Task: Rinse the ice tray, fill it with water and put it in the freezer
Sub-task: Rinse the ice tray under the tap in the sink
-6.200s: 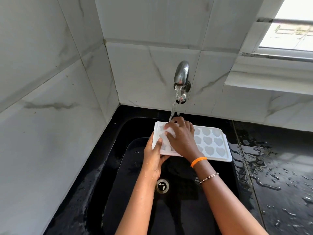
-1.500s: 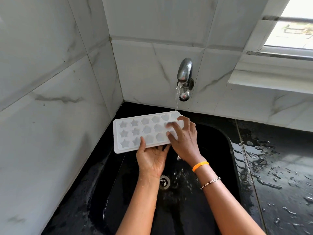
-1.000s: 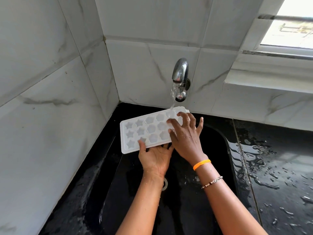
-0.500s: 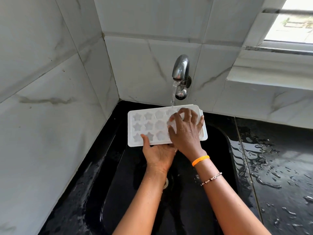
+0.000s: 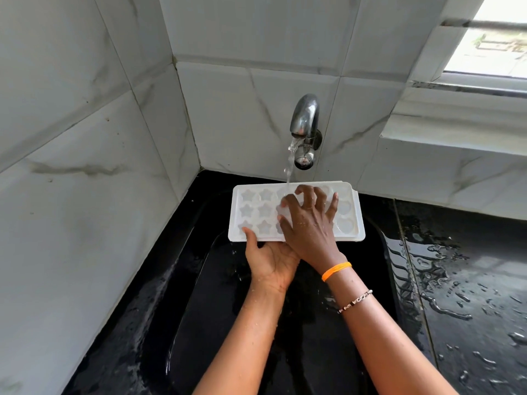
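We see a white ice tray (image 5: 296,213) held level over a black sink (image 5: 285,323), directly under a chrome tap (image 5: 304,121) fixed to the marble-look tiled wall (image 5: 228,104) beyond our hands. A thin stream of water (image 5: 289,163) falls from the spout and lands on the tray's far edge, just beyond the fingertips of the right hand.

The left hand (image 5: 269,259) is under the tray's near long edge, palm up, with its thumb hooked over the rim onto the top face, so it grips the tray from below. The right hand (image 5: 309,223) lies on top of the tray, above and just to the right of the left one. Its fingers (image 5: 332,203) are spread and bent, tips pressing into the moulds near the middle; it pinches nothing. Star-shaped moulds show to the left of this hand, and rounder ones to its right.

On the right wrist we see an orange band (image 5: 336,270), and further back along the forearm a beaded bracelet (image 5: 356,300).

To the right of the hands the black desk (image 5: 470,280) is wet, with beads and trails of water across it. A window (image 5: 496,38) sits high up beyond that on the right.
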The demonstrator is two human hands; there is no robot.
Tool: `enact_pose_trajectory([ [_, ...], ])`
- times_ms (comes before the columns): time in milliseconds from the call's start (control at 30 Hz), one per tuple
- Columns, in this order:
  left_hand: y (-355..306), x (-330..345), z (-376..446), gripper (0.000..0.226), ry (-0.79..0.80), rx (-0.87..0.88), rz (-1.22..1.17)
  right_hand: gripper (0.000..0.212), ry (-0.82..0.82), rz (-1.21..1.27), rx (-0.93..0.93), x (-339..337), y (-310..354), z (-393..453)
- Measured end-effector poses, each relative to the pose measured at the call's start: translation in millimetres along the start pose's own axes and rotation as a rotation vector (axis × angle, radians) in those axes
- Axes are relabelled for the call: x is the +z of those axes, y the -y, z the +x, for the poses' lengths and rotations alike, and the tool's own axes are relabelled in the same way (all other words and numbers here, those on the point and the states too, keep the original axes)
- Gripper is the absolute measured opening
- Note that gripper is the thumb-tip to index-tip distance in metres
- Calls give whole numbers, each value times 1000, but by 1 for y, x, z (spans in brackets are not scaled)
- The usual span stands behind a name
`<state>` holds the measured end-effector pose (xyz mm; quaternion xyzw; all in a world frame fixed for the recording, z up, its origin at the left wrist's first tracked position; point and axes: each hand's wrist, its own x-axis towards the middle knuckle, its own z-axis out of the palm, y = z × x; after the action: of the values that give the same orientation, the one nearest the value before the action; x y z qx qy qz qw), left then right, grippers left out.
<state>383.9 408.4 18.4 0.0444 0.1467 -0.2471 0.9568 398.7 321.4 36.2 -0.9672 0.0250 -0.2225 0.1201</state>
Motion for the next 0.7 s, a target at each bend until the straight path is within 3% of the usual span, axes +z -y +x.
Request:
enact_pose_trajectory([
  [100,0,0,4,77,-6,-34,39,36,63,0,-62,-1,3,3],
  [333,6,1,3,92,-9,-109,124,22,95,-24,-71,-4,4,9],
  [467,6,1,4,94,2,-99,125,22,72,0,-41,-4,2,8],
  [600,5,7,3,98,2,-111,113,36,63,59,-104,-5,12,13],
  [700,7,11,1,95,5,-115,115,30,66,32,-123,-2,17,19],
])
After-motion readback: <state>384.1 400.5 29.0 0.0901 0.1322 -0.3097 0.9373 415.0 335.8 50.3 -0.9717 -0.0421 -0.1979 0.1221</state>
